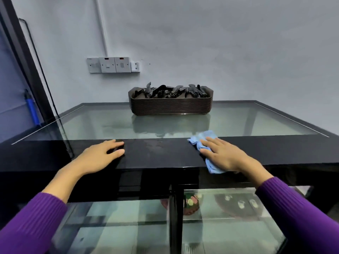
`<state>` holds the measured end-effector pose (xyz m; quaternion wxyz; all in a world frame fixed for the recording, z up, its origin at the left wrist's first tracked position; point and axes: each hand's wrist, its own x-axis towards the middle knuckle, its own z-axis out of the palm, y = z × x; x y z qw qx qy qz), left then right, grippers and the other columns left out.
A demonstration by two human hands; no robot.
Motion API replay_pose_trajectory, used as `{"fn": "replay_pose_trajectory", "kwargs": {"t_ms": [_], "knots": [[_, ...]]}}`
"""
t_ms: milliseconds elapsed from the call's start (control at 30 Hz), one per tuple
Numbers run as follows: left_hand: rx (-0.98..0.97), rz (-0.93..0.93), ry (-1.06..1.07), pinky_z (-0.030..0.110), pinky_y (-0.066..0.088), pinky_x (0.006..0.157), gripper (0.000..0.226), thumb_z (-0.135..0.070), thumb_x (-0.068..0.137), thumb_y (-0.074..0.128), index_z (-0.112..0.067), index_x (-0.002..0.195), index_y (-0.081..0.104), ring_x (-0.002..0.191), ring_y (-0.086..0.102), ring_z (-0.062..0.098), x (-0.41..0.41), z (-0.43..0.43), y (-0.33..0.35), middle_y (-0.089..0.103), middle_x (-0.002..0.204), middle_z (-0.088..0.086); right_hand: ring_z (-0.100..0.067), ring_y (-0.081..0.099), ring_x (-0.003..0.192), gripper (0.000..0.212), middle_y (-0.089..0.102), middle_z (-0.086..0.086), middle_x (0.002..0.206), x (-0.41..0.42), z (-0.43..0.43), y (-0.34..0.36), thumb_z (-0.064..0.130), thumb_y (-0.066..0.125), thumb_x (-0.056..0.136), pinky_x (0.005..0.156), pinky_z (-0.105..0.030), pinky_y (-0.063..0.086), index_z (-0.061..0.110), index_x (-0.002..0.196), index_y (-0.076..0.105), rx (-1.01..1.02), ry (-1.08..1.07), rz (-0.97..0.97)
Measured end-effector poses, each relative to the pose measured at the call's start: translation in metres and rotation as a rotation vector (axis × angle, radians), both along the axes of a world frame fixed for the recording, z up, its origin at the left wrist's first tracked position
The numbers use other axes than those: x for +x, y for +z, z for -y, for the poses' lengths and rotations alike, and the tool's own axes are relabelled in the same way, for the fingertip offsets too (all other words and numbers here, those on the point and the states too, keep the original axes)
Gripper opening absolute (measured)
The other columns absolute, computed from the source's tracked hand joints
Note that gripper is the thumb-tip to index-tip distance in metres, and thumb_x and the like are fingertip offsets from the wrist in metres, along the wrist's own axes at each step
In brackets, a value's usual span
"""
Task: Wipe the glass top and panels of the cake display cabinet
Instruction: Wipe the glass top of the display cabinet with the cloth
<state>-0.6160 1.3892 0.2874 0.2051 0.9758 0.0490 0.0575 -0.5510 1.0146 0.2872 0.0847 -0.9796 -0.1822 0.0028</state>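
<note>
Flat-palmed, the right hand presses a blue cloth down with fingers spread and lying along it, no pinch at all, just weight holding the fabric to the surface. From the head view, that cloth straddles the black front band of the cake display cabinet, its far corner just reaching onto the glass top ahead of the fingertips, its near end hanging past the band's edge under the wrist. Away to the left of the grip, the left hand rests open on the same band, fingers loosely curled, holding nothing and, I'd say, steadying the body. Beyond the cloth, a damp-looking smear sits on the glass, and further still a stack of dark trays holding black tongs stands against the wall. Below the grip, the sloping front panels show cakes behind them. To do this stroke well, I'd judge: keep the palm flat so the whole cloth bears evenly, gather the trailing end under the hand so it doesn't drag, push forward in overlapping lanes toward that smear, and stop short of the trays rather than nudging them.
</note>
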Motion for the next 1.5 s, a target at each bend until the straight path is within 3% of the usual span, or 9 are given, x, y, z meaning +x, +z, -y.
{"fn": "replay_pose_trajectory", "kwargs": {"t_ms": [167, 300, 433, 667, 833, 933, 1167, 1333, 1500], "knots": [[0.098, -0.028, 0.175, 0.046, 0.018, 0.120, 0.058, -0.061, 0.094, 0.036, -0.037, 0.146, 0.039, 0.148, 0.025, 0.020, -0.018, -0.077, 0.006, 0.028, 0.159, -0.006, -0.031, 0.020, 0.147, 0.062, 0.023, -0.005, 0.161, 0.029, -0.050, -0.003, 0.054, 0.025, 0.097, 0.116, -0.049, 0.019, 0.024, 0.151, 0.028, -0.001, -0.293, 0.043], [0.134, -0.009, 0.119, 0.048, 0.010, 0.121, 0.060, -0.063, 0.095, 0.030, -0.037, 0.148, 0.034, 0.150, 0.018, 0.017, -0.012, -0.088, -0.004, 0.022, 0.161, -0.007, -0.030, 0.019, 0.147, 0.063, 0.021, -0.002, 0.162, 0.004, -0.149, -0.006, 0.055, 0.024, 0.098, 0.117, -0.048, 0.019, 0.023, 0.152, 0.027, 0.005, -0.081, 0.041], [0.092, 0.031, 0.050, 0.044, 0.010, 0.122, 0.058, -0.064, 0.093, 0.034, -0.041, 0.146, 0.037, 0.150, 0.016, 0.012, -0.016, -0.102, -0.011, 0.024, 0.160, -0.010, -0.017, 0.022, 0.147, 0.052, 0.029, 0.005, 0.159, -0.047, -0.138, -0.006, 0.051, 0.030, 0.101, 0.119, -0.037, 0.018, 0.030, 0.148, 0.035, 0.044, 0.074, 0.107], [0.129, 0.038, 0.035, 0.048, 0.006, 0.121, 0.060, -0.063, 0.095, 0.029, -0.037, 0.149, 0.033, 0.151, 0.013, 0.015, -0.013, -0.094, -0.011, 0.020, 0.162, -0.008, -0.036, 0.030, 0.141, 0.056, 0.035, -0.009, 0.154, 0.011, -0.104, -0.005, 0.048, 0.027, 0.096, 0.113, -0.049, 0.025, 0.022, 0.145, 0.038, 0.000, -0.388, 0.061], [0.134, 0.015, 0.029, 0.048, 0.005, 0.121, 0.060, -0.064, 0.095, 0.028, -0.039, 0.150, 0.031, 0.151, 0.011, 0.014, -0.013, -0.095, -0.010, 0.018, 0.162, -0.009, -0.028, 0.025, 0.143, 0.052, 0.031, -0.002, 0.156, -0.014, -0.211, -0.011, 0.047, 0.024, 0.099, 0.115, -0.045, 0.021, 0.026, 0.146, 0.034, 0.024, -0.050, 0.076], [0.135, 0.007, 0.020, 0.046, 0.004, 0.122, 0.060, -0.065, 0.095, 0.026, -0.040, 0.150, 0.029, 0.151, 0.010, 0.013, -0.014, -0.098, -0.011, 0.016, 0.162, -0.010, -0.014, 0.017, 0.148, 0.052, 0.025, 0.009, 0.160, -0.046, -0.194, -0.013, 0.050, 0.025, 0.101, 0.120, -0.040, 0.016, 0.033, 0.150, 0.031, 0.065, 0.105, 0.105], [0.139, 0.022, 0.052, 0.049, 0.004, 0.121, 0.059, -0.062, 0.097, 0.026, -0.037, 0.150, 0.029, 0.151, 0.011, 0.016, -0.014, -0.089, -0.010, 0.018, 0.162, -0.008, -0.033, 0.027, 0.142, 0.054, 0.032, -0.007, 0.156, 0.036, -0.151, -0.004, 0.046, 0.023, 0.097, 0.113, -0.048, 0.022, 0.025, 0.145, 0.037, -0.012, -0.288, 0.061], [0.115, 0.046, 0.059, 0.047, 0.007, 0.121, 0.056, -0.060, 0.097, 0.030, -0.035, 0.148, 0.035, 0.150, 0.014, 0.015, -0.020, -0.087, -0.008, 0.024, 0.160, -0.009, -0.029, 0.029, 0.139, 0.050, 0.037, -0.003, 0.150, 0.003, -0.218, -0.013, 0.047, 0.022, 0.099, 0.113, -0.044, 0.023, 0.025, 0.141, 0.039, 0.002, 0.047, 0.088], [0.072, 0.061, 0.036, 0.043, 0.013, 0.122, 0.051, -0.055, 0.097, 0.038, -0.037, 0.145, 0.041, 0.149, 0.020, 0.014, -0.023, -0.092, -0.006, 0.027, 0.159, -0.009, -0.015, 0.016, 0.150, 0.068, 0.022, 0.007, 0.162, -0.009, -0.149, -0.009, 0.068, 0.015, 0.093, 0.120, -0.042, 0.016, 0.035, 0.151, 0.027, -0.020, 0.190, 0.033]]}}
